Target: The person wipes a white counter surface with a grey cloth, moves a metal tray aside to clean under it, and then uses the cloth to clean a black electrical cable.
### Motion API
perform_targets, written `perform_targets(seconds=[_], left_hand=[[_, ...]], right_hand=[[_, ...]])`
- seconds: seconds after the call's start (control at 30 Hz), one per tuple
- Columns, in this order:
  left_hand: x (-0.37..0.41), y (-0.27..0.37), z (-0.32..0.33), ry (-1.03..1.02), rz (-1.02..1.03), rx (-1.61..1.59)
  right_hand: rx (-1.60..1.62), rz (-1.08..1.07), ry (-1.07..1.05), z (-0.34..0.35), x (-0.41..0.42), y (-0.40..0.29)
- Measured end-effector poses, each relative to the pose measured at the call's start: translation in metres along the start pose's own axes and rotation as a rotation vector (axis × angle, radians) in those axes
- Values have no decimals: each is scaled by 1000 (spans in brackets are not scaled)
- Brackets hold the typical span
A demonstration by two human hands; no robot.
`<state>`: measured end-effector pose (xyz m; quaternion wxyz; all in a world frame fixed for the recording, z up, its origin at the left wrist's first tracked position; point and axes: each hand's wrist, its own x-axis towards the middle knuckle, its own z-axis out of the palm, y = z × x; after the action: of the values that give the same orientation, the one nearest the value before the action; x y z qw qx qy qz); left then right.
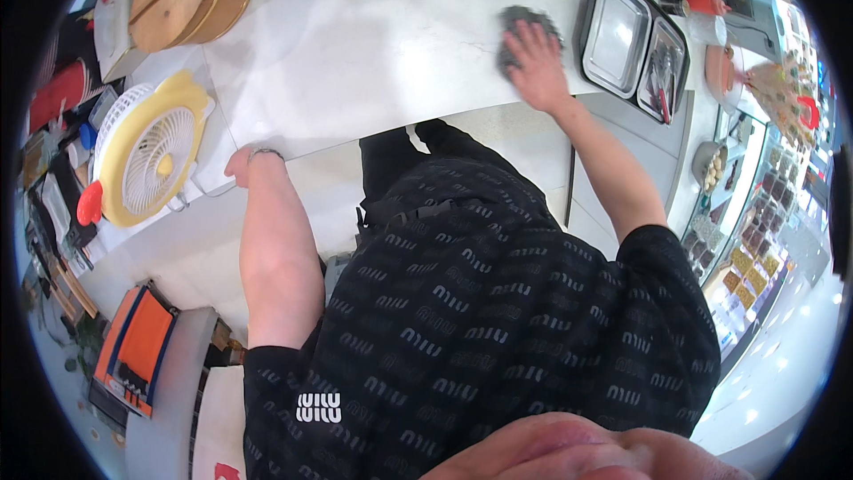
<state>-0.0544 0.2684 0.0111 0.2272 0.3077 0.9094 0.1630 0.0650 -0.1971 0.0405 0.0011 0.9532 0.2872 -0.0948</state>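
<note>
On the white countertop, my right hand presses a dark grey cloth flat, fingers spread over it. The cloth's outline is blurred. My left hand, with a bracelet at the wrist, rests at the counter's front edge; its fingers are mostly hidden. Close to that hand stands a yellow and white fan with a round grille. To the right of the cloth lies a black tray carrying a shallow metal pan and a narrower metal pan with utensils inside.
A round wooden tub with a lid stands at the back left. Bottles and a glass display case with food are on the right. An orange box sits low at the left. Knives and chopsticks crowd the left rim.
</note>
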Motion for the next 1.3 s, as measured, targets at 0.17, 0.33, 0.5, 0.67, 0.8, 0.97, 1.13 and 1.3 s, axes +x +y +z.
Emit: perform_targets(seconds=[0.17,0.33,0.5,0.67,0.8,0.97,1.13,1.3], left_hand=[[41,6,0,154,-4,-20],[24,12,-26,-48,-65,-70],[28,8,-27,-85,-93,-141],[46,-5,-21,-174,-5,-232],[65,-33,-44,-337,319,-258],[52,-87,-83,-407,1367,-112],[15,-54,-81,-663,2022,413],[-24,-15,-26,-573,2066,476]], right_hand=[[36,125,103,25,-35,18],[-4,-119,-55,11,-16,-47],[126,-525,-152,-8,43,-159],[214,-925,-41,-13,99,-284],[306,-956,-62,-9,102,-312],[505,-768,-23,-35,71,-212],[323,-378,149,-6,20,-66],[29,-307,35,5,9,-40]])
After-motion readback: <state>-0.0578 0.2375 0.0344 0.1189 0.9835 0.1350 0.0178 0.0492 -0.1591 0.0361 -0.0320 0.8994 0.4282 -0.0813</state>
